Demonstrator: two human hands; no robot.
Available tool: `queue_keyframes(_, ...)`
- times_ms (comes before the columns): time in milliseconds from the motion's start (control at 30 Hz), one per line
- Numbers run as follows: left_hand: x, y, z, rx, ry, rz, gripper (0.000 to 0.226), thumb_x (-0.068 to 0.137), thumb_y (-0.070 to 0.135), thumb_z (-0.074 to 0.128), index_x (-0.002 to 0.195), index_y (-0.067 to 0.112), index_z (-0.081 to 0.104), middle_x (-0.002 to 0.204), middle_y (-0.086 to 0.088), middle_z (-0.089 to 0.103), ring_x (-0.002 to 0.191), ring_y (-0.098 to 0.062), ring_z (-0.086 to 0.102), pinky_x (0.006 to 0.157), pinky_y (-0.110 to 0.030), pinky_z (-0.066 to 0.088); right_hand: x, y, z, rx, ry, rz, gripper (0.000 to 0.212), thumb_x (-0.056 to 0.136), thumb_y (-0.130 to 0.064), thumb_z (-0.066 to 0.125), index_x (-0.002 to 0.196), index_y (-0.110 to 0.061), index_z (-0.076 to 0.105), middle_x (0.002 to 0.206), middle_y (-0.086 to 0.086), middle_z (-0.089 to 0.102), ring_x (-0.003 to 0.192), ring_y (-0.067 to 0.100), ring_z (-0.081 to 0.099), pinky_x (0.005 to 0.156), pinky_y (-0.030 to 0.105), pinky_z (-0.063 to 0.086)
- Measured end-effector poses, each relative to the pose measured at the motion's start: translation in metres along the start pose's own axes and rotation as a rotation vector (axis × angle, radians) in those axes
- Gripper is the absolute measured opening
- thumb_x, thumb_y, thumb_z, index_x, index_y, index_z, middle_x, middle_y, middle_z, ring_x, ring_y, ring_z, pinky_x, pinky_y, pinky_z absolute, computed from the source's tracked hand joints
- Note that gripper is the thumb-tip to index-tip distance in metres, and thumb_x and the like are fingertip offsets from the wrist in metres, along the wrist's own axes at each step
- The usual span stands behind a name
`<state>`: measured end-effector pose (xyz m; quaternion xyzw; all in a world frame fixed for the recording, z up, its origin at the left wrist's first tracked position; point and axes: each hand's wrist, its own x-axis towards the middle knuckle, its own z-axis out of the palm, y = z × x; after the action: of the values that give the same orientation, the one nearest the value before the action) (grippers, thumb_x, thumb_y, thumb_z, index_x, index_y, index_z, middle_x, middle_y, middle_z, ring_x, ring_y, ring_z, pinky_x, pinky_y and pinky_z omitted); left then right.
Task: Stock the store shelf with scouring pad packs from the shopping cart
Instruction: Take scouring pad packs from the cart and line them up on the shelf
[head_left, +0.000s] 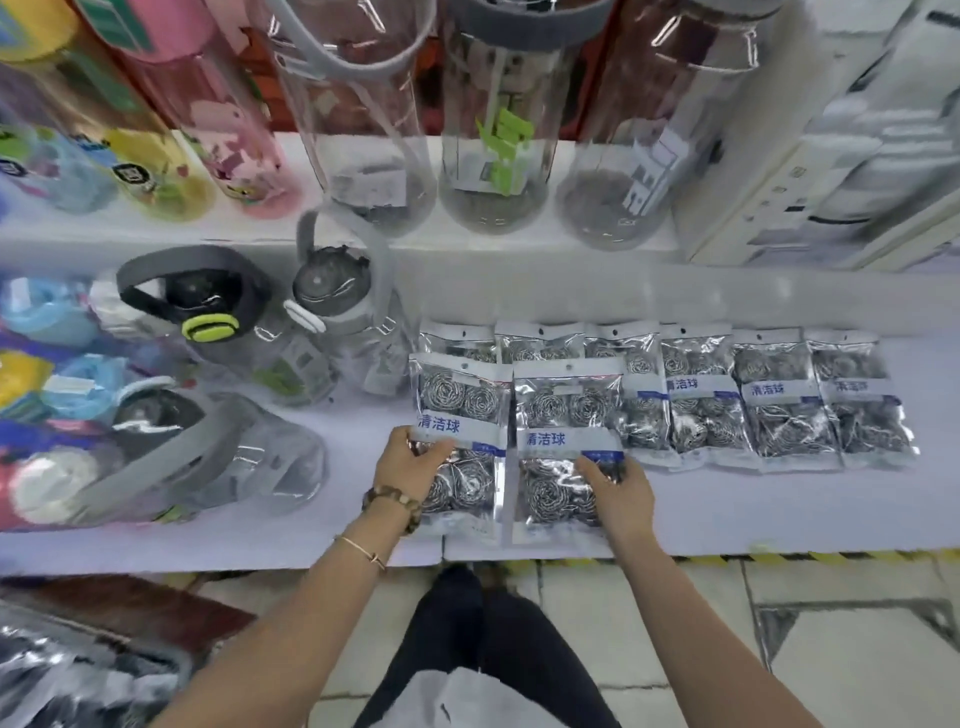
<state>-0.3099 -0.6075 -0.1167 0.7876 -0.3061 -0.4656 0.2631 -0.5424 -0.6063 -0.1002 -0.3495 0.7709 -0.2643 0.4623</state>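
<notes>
Scouring pad packs (566, 483): two flat on shelf (779, 519), just in front of back row (779, 400), overlapping its left end. Left hand (408, 462) grips left pack (460, 395) at outer edge. Right hand (621, 488) grips right pack (563, 410) at lower right corner. Likely light, slick crinkly film, springy steel coils, not fragile. Pinch edge seams; film may slip.

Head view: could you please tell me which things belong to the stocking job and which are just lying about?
Job: left hand, right hand, left pack, right pack, back packs, shelf.
Lying about: clear bottles, coloured bottles, white boxes.
</notes>
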Motion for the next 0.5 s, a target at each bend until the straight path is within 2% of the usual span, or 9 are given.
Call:
queue_keyframes(67, 0.013, 0.012, 0.006, -0.012, 0.003, -0.007, 0.039, 0.079, 0.038, 0.068, 0.104, 0.017, 0.046, 0.09, 0.003, 0.056, 0.069, -0.009, 0.051, 0.058, -0.023, 0.041, 0.016, -0.011, 0.006, 0.0, -0.021, 0.007, 0.03, 0.086, -0.029, 0.067, 0.104, -0.019, 0.046, 0.086, -0.007, 0.054, 0.072, 0.007, 0.048, 0.074, 0.026, 0.037)
queue_keyframes(167, 0.031, 0.026, 0.015, -0.047, 0.017, -0.008, 0.042, 0.079, 0.037, 0.069, 0.109, 0.018, 0.047, 0.099, 0.001, 0.054, 0.084, -0.018, 0.053, 0.06, -0.022, 0.038, 0.042, -0.022, 0.014, -0.008, -0.049, -0.001, 0.03, 0.086, -0.031, 0.068, 0.105, -0.02, 0.048, 0.087, -0.01, 0.054, 0.078, 0.01, 0.051, 0.077, 0.026, 0.036)
queue_keyframes(233, 0.039, 0.033, 0.021, -0.075, 0.031, -0.013, 0.048, 0.08, 0.035, 0.068, 0.118, 0.018, 0.046, 0.101, 0.002, 0.047, 0.086, -0.015, 0.046, 0.059, -0.018, 0.036, 0.058, -0.025, 0.019, -0.032, -0.051, -0.006, 0.03, 0.085, -0.033, 0.068, 0.104, -0.019, 0.051, 0.084, -0.011, 0.054, 0.083, 0.016, 0.054, 0.077, 0.027, 0.036)
queue_keyframes(300, 0.048, 0.035, 0.027, -0.106, 0.047, -0.035, 0.054, 0.08, 0.035, 0.068, 0.124, 0.013, 0.046, 0.103, 0.003, 0.044, 0.092, -0.013, 0.043, 0.073, -0.02, 0.038, 0.071, -0.026, 0.022, -0.057, -0.038, 0.002, 0.033, 0.083, -0.036, 0.069, 0.104, -0.018, 0.052, 0.085, -0.009, 0.055, 0.086, 0.018, 0.054, 0.078, 0.028, 0.037)
queue_keyframes(367, 0.055, 0.034, 0.032, -0.125, 0.034, -0.067, 0.055, 0.078, 0.037, 0.069, 0.123, 0.012, 0.047, 0.108, 0.003, 0.045, 0.097, -0.013, 0.043, 0.082, -0.025, 0.037, 0.084, -0.026, 0.022, -0.063, -0.025, -0.003, 0.034, 0.083, -0.037, 0.069, 0.105, -0.016, 0.053, 0.085, -0.01, 0.057, 0.085, 0.018, 0.054, 0.078, 0.029, 0.038)
queue_keyframes(500, 0.066, 0.03, 0.039, -0.092, 0.023, -0.12, 0.052, 0.079, 0.039, 0.068, 0.117, 0.01, 0.048, 0.107, -0.001, 0.051, 0.095, -0.017, 0.048, 0.078, -0.025, 0.037, 0.098, -0.024, 0.023, -0.135, -0.011, 0.005, 0.033, 0.086, -0.038, 0.066, 0.101, -0.014, 0.05, 0.081, -0.009, 0.052, 0.079, 0.017, 0.051, 0.073, 0.027, 0.036)
